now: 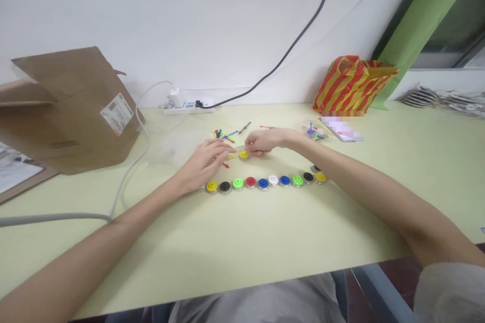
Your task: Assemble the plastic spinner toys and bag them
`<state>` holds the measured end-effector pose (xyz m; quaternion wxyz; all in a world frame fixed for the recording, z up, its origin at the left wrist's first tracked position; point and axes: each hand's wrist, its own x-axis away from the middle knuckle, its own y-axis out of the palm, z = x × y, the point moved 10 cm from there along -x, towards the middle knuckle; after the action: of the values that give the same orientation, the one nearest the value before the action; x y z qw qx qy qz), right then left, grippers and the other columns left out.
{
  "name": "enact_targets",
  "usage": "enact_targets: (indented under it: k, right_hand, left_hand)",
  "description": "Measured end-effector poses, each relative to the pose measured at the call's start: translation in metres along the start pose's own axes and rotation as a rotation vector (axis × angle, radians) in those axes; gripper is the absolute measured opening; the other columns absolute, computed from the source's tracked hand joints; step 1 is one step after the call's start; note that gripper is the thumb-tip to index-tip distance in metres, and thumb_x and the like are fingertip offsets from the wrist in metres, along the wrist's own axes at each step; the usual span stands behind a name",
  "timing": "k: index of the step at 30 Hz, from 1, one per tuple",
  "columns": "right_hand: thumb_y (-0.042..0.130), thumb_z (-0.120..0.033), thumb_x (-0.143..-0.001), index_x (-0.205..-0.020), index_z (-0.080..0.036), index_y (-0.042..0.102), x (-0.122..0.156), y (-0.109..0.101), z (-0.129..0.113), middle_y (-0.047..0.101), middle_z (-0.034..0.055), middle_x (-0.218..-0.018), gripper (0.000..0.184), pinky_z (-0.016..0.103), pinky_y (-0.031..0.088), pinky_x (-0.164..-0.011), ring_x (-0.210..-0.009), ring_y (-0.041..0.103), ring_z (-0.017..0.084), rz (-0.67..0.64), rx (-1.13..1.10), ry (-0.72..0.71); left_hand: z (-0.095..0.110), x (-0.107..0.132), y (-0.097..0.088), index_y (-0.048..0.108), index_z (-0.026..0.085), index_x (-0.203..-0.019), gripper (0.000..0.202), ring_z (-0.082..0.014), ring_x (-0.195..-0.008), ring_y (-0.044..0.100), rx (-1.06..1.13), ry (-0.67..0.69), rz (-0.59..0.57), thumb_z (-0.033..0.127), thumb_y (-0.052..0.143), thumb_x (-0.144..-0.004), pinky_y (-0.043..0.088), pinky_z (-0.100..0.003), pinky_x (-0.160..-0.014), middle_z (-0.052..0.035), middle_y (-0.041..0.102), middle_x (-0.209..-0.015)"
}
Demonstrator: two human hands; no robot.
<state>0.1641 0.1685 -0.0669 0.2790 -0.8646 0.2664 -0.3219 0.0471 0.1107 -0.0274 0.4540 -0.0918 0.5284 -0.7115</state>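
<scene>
Both my hands meet above the pale green table (242,242), just behind a curved row of several clear round discs (262,183) with coloured caps. My right hand (265,141) has its fingertips at a yellow-capped disc (244,155). My left hand (206,164) reaches in from the other side, its fingers beside a pale flat strip (238,149). That strip partly hides what lies beneath it. A small heap of coloured plastic sticks (223,136) lies just beyond my left fingers, and a red stick (226,165) shows under them.
A brown cardboard carton (76,111) with a label stands at the left. A grey cable (125,197) crosses the table near it. A white power strip (187,103) sits against the wall, and a red-and-yellow striped bag (352,86) stands at the back right beside blurred papers (341,128).
</scene>
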Motion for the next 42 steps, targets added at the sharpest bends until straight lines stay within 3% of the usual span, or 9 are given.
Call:
enact_targets:
  k: [10, 15, 21, 23, 28, 33, 38, 42]
  right_hand:
    - [0.058, -0.021, -0.095, -0.079, -0.015, 0.054, 0.0, -0.009, -0.004, 0.062, 0.004, -0.077, 0.017, 0.022, 0.036, -0.058, -0.064, 0.052, 0.011, 0.096, 0.243, 0.044]
    - [0.056, -0.02, -0.096, -0.091, -0.013, 0.064, -0.002, -0.009, -0.009, 0.072, 0.0116, -0.099, 0.012, 0.024, 0.038, -0.062, -0.079, 0.06, 0.016, 0.143, 0.476, 0.06]
    - [0.056, -0.021, -0.097, -0.113, -0.012, 0.071, -0.002, -0.009, -0.013, 0.072, 0.0151, -0.121, 0.023, 0.024, 0.041, -0.067, -0.101, 0.067, 0.023, 0.214, 0.568, 0.106]
    - [0.057, -0.019, -0.096, -0.114, -0.013, 0.071, 0.001, -0.01, -0.016, 0.073, 0.0144, -0.118, 0.024, 0.024, 0.041, -0.066, -0.098, 0.068, 0.022, 0.226, 0.574, 0.099]
    - [0.058, -0.011, -0.092, -0.101, -0.012, 0.073, 0.008, -0.012, -0.027, 0.076, 0.0079, -0.084, 0.018, 0.023, 0.041, -0.062, -0.073, 0.066, 0.016, 0.202, 0.467, -0.06]
    - [0.072, -0.016, -0.082, -0.085, -0.013, 0.076, 0.014, -0.023, -0.047, 0.077, 0.0068, -0.087, 0.006, 0.023, 0.042, -0.066, -0.075, 0.066, 0.015, 0.295, 0.43, -0.325]
    - [0.067, -0.01, -0.08, -0.081, -0.012, 0.074, 0.012, -0.013, -0.056, 0.074, 0.005, -0.081, 0.008, 0.024, 0.039, -0.063, -0.068, 0.06, 0.013, 0.315, 0.544, -0.366]
    - [0.06, -0.009, -0.081, -0.087, -0.013, 0.075, 0.009, -0.005, -0.058, 0.074, 0.0061, -0.085, 0.016, 0.026, 0.035, -0.061, -0.068, 0.056, 0.014, 0.309, 0.646, -0.328]
  left_hand:
    - [-0.002, 0.001, 0.012, 0.069, 0.033, -0.132, 0.047, -0.0277, -0.143, 0.042, -0.097, -0.014, -0.106, 0.046, 0.03, -0.108, 0.032, -0.05, -0.12, -0.0012, 0.065, -0.137]
    - [-0.001, 0.003, 0.017, 0.073, 0.033, -0.124, 0.05, -0.0295, -0.149, 0.034, -0.166, 0.002, -0.164, 0.048, 0.028, -0.109, 0.027, -0.053, -0.122, 0.0006, 0.059, -0.147]
    - [-0.001, 0.003, 0.017, 0.073, 0.033, -0.124, 0.052, -0.03, -0.151, 0.03, -0.151, -0.002, -0.171, 0.051, 0.027, -0.108, 0.024, -0.053, -0.124, 0.0021, 0.055, -0.152]
    - [-0.001, 0.004, 0.018, 0.072, 0.035, -0.125, 0.052, -0.0292, -0.151, 0.03, -0.136, -0.008, -0.179, 0.051, 0.026, -0.108, 0.023, -0.052, -0.124, 0.0032, 0.054, -0.153]
    - [-0.005, 0.003, 0.016, 0.065, 0.038, -0.137, 0.052, -0.0276, -0.151, 0.03, -0.124, -0.045, -0.162, 0.05, 0.023, -0.108, 0.024, -0.052, -0.125, 0.0039, 0.055, -0.152]
    - [-0.009, 0.0, 0.007, 0.072, 0.033, -0.128, 0.053, -0.0263, -0.145, 0.04, -0.042, -0.022, -0.077, 0.047, 0.025, -0.108, 0.028, -0.049, -0.124, 0.0012, 0.062, -0.143]
    - [-0.024, 0.0, -0.009, 0.077, 0.026, -0.112, 0.054, -0.0248, -0.136, 0.05, 0.137, -0.141, 0.067, 0.05, 0.029, -0.107, 0.032, -0.044, -0.122, -0.003, 0.069, -0.131]
    - [-0.03, 0.002, -0.017, 0.078, 0.025, -0.106, 0.055, -0.0254, -0.131, 0.054, 0.163, -0.194, 0.12, 0.052, 0.03, -0.106, 0.035, -0.042, -0.12, -0.0037, 0.07, -0.13]
